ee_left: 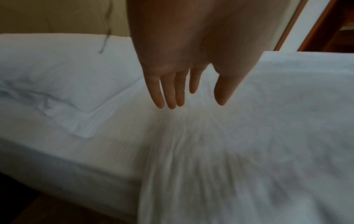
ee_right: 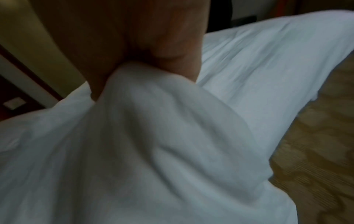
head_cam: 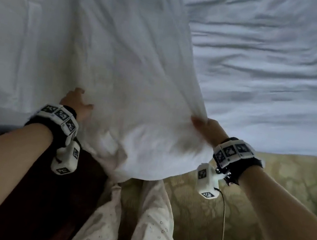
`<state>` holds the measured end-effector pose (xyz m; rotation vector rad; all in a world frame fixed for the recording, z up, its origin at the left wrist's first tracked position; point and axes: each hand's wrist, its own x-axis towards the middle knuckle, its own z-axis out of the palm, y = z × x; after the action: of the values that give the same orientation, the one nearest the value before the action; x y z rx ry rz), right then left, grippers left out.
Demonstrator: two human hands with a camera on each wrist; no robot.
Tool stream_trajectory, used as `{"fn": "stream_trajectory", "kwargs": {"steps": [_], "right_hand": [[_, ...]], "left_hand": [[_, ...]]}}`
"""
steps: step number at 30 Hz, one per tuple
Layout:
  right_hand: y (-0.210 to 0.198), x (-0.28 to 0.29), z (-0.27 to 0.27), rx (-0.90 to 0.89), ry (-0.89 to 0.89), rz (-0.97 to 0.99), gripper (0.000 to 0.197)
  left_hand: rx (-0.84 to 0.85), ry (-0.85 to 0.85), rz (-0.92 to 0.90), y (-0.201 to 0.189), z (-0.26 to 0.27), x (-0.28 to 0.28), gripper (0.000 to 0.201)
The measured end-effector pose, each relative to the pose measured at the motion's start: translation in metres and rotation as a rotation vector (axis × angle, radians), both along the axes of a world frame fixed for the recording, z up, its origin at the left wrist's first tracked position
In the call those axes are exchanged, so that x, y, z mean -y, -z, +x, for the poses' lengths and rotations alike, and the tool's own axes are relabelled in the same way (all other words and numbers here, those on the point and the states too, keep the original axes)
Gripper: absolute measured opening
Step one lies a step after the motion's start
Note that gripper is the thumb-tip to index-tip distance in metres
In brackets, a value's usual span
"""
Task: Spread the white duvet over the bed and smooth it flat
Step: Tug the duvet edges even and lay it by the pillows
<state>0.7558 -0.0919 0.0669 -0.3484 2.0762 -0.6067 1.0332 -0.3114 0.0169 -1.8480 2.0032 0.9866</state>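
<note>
The white duvet (head_cam: 106, 53) lies across the bed (head_cam: 274, 80), and its near corner is lifted and hangs past the bed's edge toward me. My right hand (head_cam: 204, 125) grips the duvet's edge, with cloth bunched in the fist (ee_right: 145, 84). My left hand (head_cam: 77, 103) is at the duvet's left side with its fingers straight (ee_left: 172, 91) above the blurred duvet (ee_left: 249, 136) and holds nothing. A white pillow (ee_left: 57, 72) lies on the bed to the left of that hand.
The bare wrinkled sheet covers the right part of the bed. A patterned yellow-green carpet (head_cam: 289, 182) runs along the bed's near edge. Dark wooden furniture (head_cam: 27, 192) stands low on the left. My legs in pale patterned trousers (head_cam: 137, 220) are below the duvet corner.
</note>
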Motion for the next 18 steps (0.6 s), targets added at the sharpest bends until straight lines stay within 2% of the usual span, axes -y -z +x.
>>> {"fn": "stream_trajectory", "kwargs": {"steps": [2,3,4,6,7,9,11,15,17,18], "right_hand": [[-0.002,-0.029,-0.009,0.115,0.173,-0.068,0.048],[0.003,-0.043,-0.011,0.135,0.219,-0.065,0.047],[0.01,-0.056,-0.012,0.08,0.202,-0.001,0.045],[0.031,-0.074,-0.012,-0.113,0.011,0.198,0.043],[0.041,-0.08,-0.009,-0.142,-0.092,0.287,0.044],[0.059,-0.083,-0.001,-0.067,-0.258,0.354,0.046],[0.075,-0.075,0.009,-0.015,-0.294,0.321,0.046],[0.096,-0.06,0.03,-0.008,-0.145,0.214,0.053],[0.098,-0.061,0.033,-0.017,-0.107,0.181,0.052],[0.098,-0.063,0.032,-0.015,-0.093,0.17,0.05]], "left_hand": [[0.001,0.042,-0.021,0.001,0.0,-0.004,0.063],[0.001,0.054,-0.015,0.002,0.0,-0.008,0.06],[-0.006,0.064,-0.01,0.006,0.001,-0.014,0.058],[-0.011,0.062,-0.002,0.013,0.005,-0.026,0.055],[-0.009,0.037,0.007,0.019,0.008,-0.033,0.056],[-0.036,-0.049,0.029,0.028,0.015,-0.045,0.061],[-0.062,-0.137,0.049,0.038,0.017,-0.054,0.068],[-0.054,-0.286,0.069,0.059,0.012,-0.054,0.083],[-0.006,-0.353,0.064,0.067,0.003,-0.051,0.081],[0.036,-0.32,0.043,0.069,-0.002,-0.049,0.075]]}}
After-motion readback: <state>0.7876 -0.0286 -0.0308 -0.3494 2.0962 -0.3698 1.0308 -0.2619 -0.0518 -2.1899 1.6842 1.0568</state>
